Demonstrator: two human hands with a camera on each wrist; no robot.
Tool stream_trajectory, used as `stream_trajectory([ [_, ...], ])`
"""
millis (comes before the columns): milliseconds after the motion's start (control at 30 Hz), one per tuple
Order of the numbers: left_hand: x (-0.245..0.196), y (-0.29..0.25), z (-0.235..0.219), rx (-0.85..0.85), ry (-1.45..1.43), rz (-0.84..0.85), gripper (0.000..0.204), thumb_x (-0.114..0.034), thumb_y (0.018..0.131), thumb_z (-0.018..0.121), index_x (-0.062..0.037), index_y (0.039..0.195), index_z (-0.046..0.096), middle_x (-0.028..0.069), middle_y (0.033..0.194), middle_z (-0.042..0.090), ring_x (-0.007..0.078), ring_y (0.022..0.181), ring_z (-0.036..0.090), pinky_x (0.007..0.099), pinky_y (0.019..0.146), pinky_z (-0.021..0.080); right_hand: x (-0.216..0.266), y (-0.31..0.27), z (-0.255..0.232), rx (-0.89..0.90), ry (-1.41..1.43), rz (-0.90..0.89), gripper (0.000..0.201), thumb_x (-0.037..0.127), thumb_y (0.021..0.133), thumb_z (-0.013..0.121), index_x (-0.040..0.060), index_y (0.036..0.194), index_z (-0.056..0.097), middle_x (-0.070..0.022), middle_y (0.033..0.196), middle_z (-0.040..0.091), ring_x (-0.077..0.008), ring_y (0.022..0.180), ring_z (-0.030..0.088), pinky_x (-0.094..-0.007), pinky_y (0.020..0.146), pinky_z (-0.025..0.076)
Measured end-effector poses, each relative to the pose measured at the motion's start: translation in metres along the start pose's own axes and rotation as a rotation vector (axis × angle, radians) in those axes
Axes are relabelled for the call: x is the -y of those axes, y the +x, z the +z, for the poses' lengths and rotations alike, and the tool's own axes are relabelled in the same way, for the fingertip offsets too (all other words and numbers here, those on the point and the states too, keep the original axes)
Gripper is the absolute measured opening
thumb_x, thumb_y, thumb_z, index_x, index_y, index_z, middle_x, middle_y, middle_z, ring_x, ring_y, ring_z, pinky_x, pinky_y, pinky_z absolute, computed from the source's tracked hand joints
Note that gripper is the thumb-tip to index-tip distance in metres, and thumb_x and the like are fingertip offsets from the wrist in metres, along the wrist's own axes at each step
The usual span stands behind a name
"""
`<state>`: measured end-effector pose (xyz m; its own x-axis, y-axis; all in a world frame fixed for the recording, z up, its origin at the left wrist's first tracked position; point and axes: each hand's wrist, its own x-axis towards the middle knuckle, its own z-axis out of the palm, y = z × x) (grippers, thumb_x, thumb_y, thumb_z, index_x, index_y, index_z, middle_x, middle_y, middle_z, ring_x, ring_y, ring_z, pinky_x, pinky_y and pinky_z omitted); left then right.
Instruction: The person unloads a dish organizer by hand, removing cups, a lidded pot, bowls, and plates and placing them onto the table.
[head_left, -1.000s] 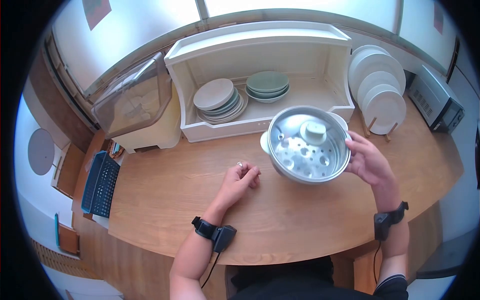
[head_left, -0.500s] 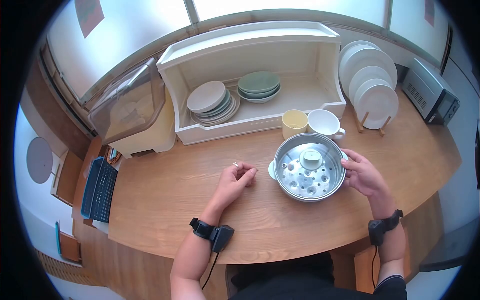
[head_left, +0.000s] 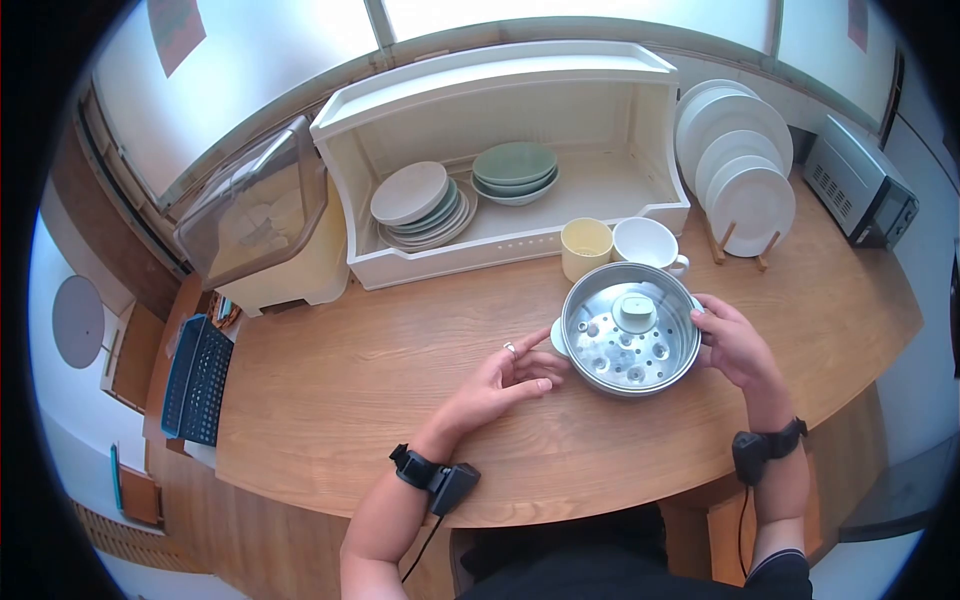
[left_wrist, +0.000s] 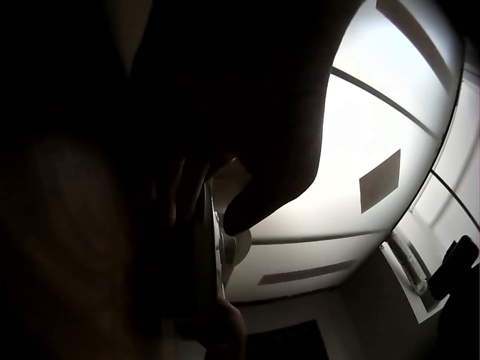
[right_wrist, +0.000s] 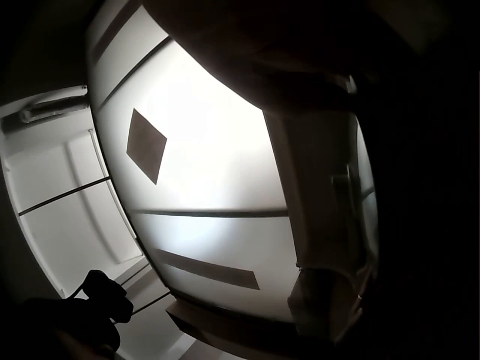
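Note:
A round metal steamer pot (head_left: 625, 352) with a clear lid stands at the right of the wooden table (head_left: 360, 400). Its pale green lid knob (head_left: 635, 312) is upright, and perforations show through the lid. My right hand (head_left: 735, 342) grips the pot's right handle, thumb on top. Beside the pale left handle (head_left: 559, 337), my left hand (head_left: 498, 388) has its fingers extended, the index fingertip right at the handle. Both wrist views are very dark; in the left one the hand (left_wrist: 247, 127) is a silhouette near the pot's rim.
Right behind the pot are a yellow cup (head_left: 586, 252) and a white mug (head_left: 643, 243). A cream shelf box (head_left: 460, 265) holds stacked plates (head_left: 410, 195) and bowls (head_left: 515, 165). White plates (head_left: 750, 205) stand in a wooden rack; a lidded bin (head_left: 265, 220) is at left.
The pot has come down and nearer me, uncovering the yellow cup and white mug. My left hand has moved right to the pot's left handle, its fingers uncurling.

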<state>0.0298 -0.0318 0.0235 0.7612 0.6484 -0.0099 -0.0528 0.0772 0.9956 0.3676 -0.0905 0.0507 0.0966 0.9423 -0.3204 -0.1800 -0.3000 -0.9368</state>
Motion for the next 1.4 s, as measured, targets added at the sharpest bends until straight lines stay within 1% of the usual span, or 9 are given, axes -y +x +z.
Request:
stream_trajectory([
  [233, 0.003, 0.0, 0.002, 0.029, -0.045, 0.023, 0.08, -0.011, 0.087, 0.065, -0.0034, 0.151, 0.017, 0.0142, 0.127, 0.054, 0.0219, 0.122, 0.051, 0.0352, 0.1, 0.044, 0.007, 0.0, 0.006, -0.057, -0.192, 0.017, 0.037, 0.022, 0.099, 0.049, 0.0063, 0.132, 0.048, -0.0088, 0.121, 0.054, -0.0181, 0.104, 0.055, -0.0389, 0.079, 0.053],
  [567, 0.002, 0.0, 0.006, 0.087, -0.06, 0.034, 0.084, -0.009, 0.085, 0.066, -0.0037, 0.151, 0.015, 0.015, 0.131, 0.05, 0.0229, 0.125, 0.047, 0.0372, 0.103, 0.042, 0.009, 0.003, -0.003, -0.101, -0.328, 0.007, 0.041, 0.023, 0.097, 0.051, 0.003, 0.133, 0.047, -0.0112, 0.116, 0.057, -0.0193, 0.099, 0.059, -0.0345, 0.074, 0.054],
  [667, 0.007, 0.002, 0.007, 0.138, -0.077, 0.035, 0.084, -0.008, 0.085, 0.066, -0.0043, 0.152, 0.015, 0.0168, 0.137, 0.047, 0.0239, 0.129, 0.045, 0.0377, 0.104, 0.041, 0.017, 0.004, -0.004, -0.085, -0.336, 0.029, 0.044, 0.023, 0.096, 0.053, 0.0016, 0.133, 0.046, -0.0139, 0.121, 0.057, -0.0207, 0.105, 0.058, -0.0347, 0.081, 0.053],
  [733, 0.006, 0.002, 0.01, 0.172, -0.075, 0.033, 0.084, -0.009, 0.086, 0.066, -0.0057, 0.152, 0.014, 0.0165, 0.14, 0.045, 0.0241, 0.13, 0.042, 0.0387, 0.105, 0.039, 0.02, 0.004, -0.004, -0.184, -0.422, -0.114, 0.046, 0.026, 0.095, 0.056, 0.0028, 0.134, 0.046, -0.0121, 0.122, 0.056, -0.0201, 0.11, 0.055, -0.0359, 0.091, 0.047],
  [833, 0.007, 0.002, 0.014, 0.221, -0.066, 0.029, 0.084, -0.011, 0.087, 0.066, -0.0074, 0.153, 0.013, 0.017, 0.144, 0.042, 0.025, 0.134, 0.038, 0.04, 0.108, 0.035, 0.026, 0.007, 0.0, -0.223, -0.404, -0.324, 0.043, 0.023, 0.094, 0.057, 0.0002, 0.129, 0.049, -0.0122, 0.123, 0.056, -0.0185, 0.111, 0.055, -0.0305, 0.094, 0.044],
  [1000, 0.004, 0.003, 0.016, 0.255, -0.037, 0.016, 0.085, -0.014, 0.087, 0.066, -0.0076, 0.153, 0.012, 0.0185, 0.147, 0.038, 0.0267, 0.137, 0.034, 0.0401, 0.11, 0.033, 0.04, 0.007, 0.024, -0.201, -0.451, -0.494, 0.035, 0.019, 0.092, 0.059, -0.0014, 0.121, 0.057, -0.0151, 0.12, 0.061, -0.0202, 0.111, 0.056, -0.0317, 0.095, 0.044],
  [1100, 0.003, 0.002, 0.017, 0.237, -0.075, -0.016, 0.08, -0.009, 0.088, 0.064, -0.0054, 0.152, 0.016, 0.0174, 0.145, 0.04, 0.0253, 0.136, 0.037, 0.0386, 0.109, 0.033, 0.052, 0.006, 0.047, -0.165, -0.395, -0.583, 0.029, 0.017, 0.092, 0.059, -0.0012, 0.114, 0.061, -0.0118, 0.112, 0.064, -0.0176, 0.107, 0.058, -0.0303, 0.093, 0.045],
  [1233, 0.002, 0.003, 0.02, 0.159, -0.028, -0.051, 0.06, -0.01, 0.092, 0.059, -0.0033, 0.145, 0.032, 0.0148, 0.131, 0.054, 0.0224, 0.122, 0.051, 0.0349, 0.101, 0.041, 0.054, 0.021, 0.061, -0.067, -0.336, -0.664, 0.021, 0.013, 0.093, 0.057, -0.0013, 0.107, 0.065, -0.0065, 0.101, 0.067, -0.0137, 0.099, 0.061, -0.0278, 0.085, 0.048],
  [1400, 0.004, 0.005, 0.013, 0.019, -0.043, -0.119, 0.035, -0.012, 0.097, 0.054, 0.0002, 0.13, 0.052, 0.0108, 0.111, 0.065, 0.0172, 0.104, 0.062, 0.0289, 0.088, 0.05, 0.038, 0.038, 0.062, -0.007, -0.218, -0.603, 0.018, 0.012, 0.094, 0.056, -0.0002, 0.103, 0.065, -0.006, 0.098, 0.067, -0.012, 0.094, 0.062, -0.0266, 0.082, 0.051],
])
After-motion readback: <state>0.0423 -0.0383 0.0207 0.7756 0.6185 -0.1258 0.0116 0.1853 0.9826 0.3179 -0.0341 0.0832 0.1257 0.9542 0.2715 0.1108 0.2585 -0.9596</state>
